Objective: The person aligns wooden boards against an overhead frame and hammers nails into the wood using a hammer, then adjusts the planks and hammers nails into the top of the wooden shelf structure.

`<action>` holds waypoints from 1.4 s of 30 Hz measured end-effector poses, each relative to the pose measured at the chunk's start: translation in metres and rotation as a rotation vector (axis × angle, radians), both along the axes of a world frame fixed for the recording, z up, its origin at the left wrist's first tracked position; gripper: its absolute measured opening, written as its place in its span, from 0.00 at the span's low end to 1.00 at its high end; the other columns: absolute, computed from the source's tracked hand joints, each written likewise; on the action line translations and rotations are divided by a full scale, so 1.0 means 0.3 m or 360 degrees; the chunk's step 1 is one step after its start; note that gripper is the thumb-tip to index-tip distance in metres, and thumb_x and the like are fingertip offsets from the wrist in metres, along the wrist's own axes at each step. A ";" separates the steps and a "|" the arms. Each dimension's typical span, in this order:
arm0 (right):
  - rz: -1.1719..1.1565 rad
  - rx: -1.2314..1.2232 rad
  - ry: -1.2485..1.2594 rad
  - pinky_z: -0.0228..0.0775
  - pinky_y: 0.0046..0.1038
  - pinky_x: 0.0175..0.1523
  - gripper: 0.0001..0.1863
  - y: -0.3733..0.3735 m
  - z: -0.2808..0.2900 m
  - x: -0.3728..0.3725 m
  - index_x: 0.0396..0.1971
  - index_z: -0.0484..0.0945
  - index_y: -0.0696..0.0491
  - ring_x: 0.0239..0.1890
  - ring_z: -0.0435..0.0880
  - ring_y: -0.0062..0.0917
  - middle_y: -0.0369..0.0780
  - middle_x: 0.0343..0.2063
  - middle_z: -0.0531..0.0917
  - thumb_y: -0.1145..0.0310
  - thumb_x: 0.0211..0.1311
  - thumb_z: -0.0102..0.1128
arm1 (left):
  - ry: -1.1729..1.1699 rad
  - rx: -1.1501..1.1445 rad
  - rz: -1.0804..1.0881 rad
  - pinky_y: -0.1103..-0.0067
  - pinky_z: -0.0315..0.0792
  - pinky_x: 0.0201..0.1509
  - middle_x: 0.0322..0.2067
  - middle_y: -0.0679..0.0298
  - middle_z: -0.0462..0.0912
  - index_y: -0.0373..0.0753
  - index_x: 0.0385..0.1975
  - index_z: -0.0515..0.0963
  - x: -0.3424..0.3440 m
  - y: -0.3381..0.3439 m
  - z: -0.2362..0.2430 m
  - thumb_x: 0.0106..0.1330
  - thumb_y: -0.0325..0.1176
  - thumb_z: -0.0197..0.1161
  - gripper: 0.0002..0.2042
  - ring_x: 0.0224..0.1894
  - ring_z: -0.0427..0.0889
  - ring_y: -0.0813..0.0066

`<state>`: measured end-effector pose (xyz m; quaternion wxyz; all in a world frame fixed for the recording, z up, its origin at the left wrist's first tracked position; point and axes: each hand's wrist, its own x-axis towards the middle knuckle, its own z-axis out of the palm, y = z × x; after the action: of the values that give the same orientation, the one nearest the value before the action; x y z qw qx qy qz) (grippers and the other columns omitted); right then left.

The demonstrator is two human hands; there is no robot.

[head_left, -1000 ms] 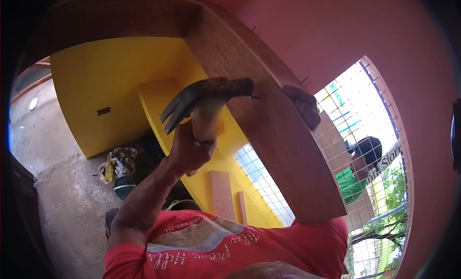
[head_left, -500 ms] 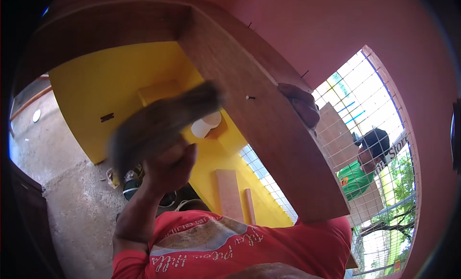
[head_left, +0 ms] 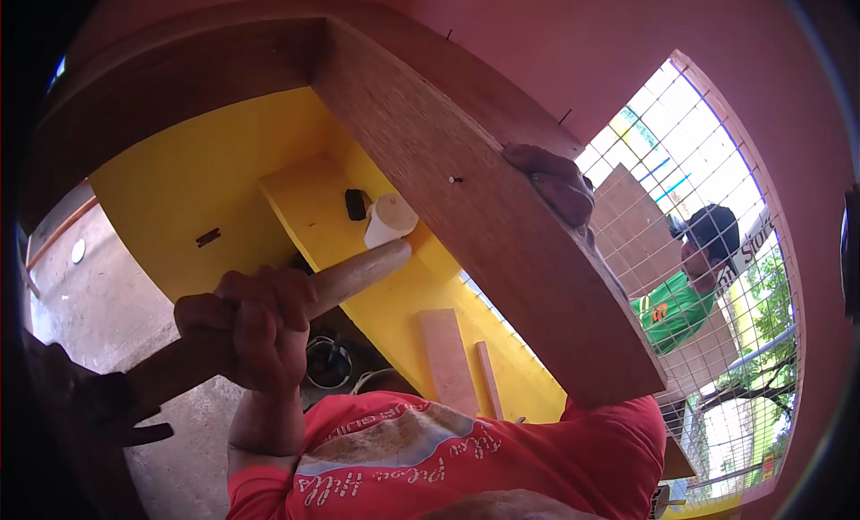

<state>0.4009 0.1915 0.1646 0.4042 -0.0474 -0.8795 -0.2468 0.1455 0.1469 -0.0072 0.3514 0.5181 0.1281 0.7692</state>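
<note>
My left hand (head_left: 260,327) is wrapped round the wooden handle of a claw hammer (head_left: 358,276). Its dark, forked head (head_left: 98,403) lies toward the lower left, away from the board, and the bare handle end points up to the right. A brown wooden board (head_left: 502,242) slants across the middle, joined to a frame. Partway along its face, a pale-headed nail (head_left: 454,180) sticks out. My right hand (head_left: 564,187) curls over the board's far edge; the board hides the rest of that arm.
Two dark nails, one being this nail (head_left: 564,117), jut from the frame's upper piece. Beyond stand a yellow shelf (head_left: 305,193) with a white cylinder (head_left: 391,220) and loose wood strips (head_left: 446,359). Outside the wire mesh (head_left: 761,341) is a person in green (head_left: 672,314).
The hammer, blurred and near the board's face before, has swung down and left with my left hand, its head now at the lower left. My right hand keeps its grip on the board.
</note>
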 end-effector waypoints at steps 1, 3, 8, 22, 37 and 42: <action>0.0008 0.0099 -0.0017 0.82 0.30 0.29 0.29 0.000 0.010 -0.015 0.48 0.62 0.54 0.33 0.87 0.36 0.54 0.42 0.80 0.63 0.53 0.73 | 0.0056 0.0082 0.0150 0.69 0.74 0.30 0.22 0.63 0.75 0.41 0.37 0.73 0.039 0.017 0.015 0.62 0.30 0.60 0.06 0.21 0.75 0.62; 0.0070 0.0043 0.0012 0.82 0.30 0.29 0.30 0.079 -0.055 -0.059 0.47 0.62 0.54 0.33 0.87 0.36 0.54 0.41 0.80 0.63 0.52 0.74 | 0.0543 0.0007 0.0681 0.68 0.73 0.27 0.22 0.61 0.76 0.41 0.32 0.75 0.063 0.033 0.011 0.62 0.31 0.61 0.04 0.20 0.76 0.62; -0.0001 -0.0114 0.0043 0.81 0.33 0.39 0.24 0.014 -0.056 0.019 0.49 0.65 0.53 0.41 0.84 0.41 0.57 0.44 0.78 0.62 0.59 0.66 | 0.0578 -0.0078 0.0525 0.72 0.73 0.37 0.28 0.61 0.78 0.39 0.32 0.75 0.028 -0.047 -0.011 0.63 0.32 0.61 0.04 0.29 0.78 0.68; -0.0002 -0.0220 0.0115 0.78 0.40 0.51 0.22 0.037 -0.067 -0.015 0.49 0.67 0.54 0.49 0.81 0.45 0.57 0.46 0.77 0.61 0.61 0.63 | 0.0887 0.0108 0.0805 0.71 0.77 0.32 0.27 0.55 0.81 0.34 0.31 0.79 0.066 0.078 0.020 0.58 0.24 0.63 0.04 0.28 0.83 0.58; -0.1088 -0.0741 0.1298 0.64 0.39 0.62 0.28 -0.110 -0.611 0.097 0.53 0.71 0.55 0.55 0.75 0.40 0.50 0.53 0.76 0.59 0.56 0.70 | 0.1453 -0.0619 0.0461 0.70 0.76 0.33 0.31 0.61 0.80 0.38 0.38 0.78 -0.284 -0.148 -0.501 0.56 0.29 0.66 0.11 0.30 0.82 0.62; -0.1416 -0.1952 0.0680 0.75 0.34 0.51 0.29 -0.294 -0.852 -0.127 0.50 0.74 0.55 0.41 0.85 0.32 0.47 0.45 0.81 0.66 0.46 0.75 | 0.2209 -0.1176 0.0299 0.58 0.77 0.43 0.34 0.39 0.82 0.31 0.40 0.80 -0.586 -0.258 -0.711 0.54 0.36 0.61 0.17 0.40 0.82 0.43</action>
<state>0.3628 0.1034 -0.0911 0.3293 -0.6561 -0.6603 0.1585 -0.0304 0.0694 -0.2207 0.2741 0.7163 0.6083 0.2044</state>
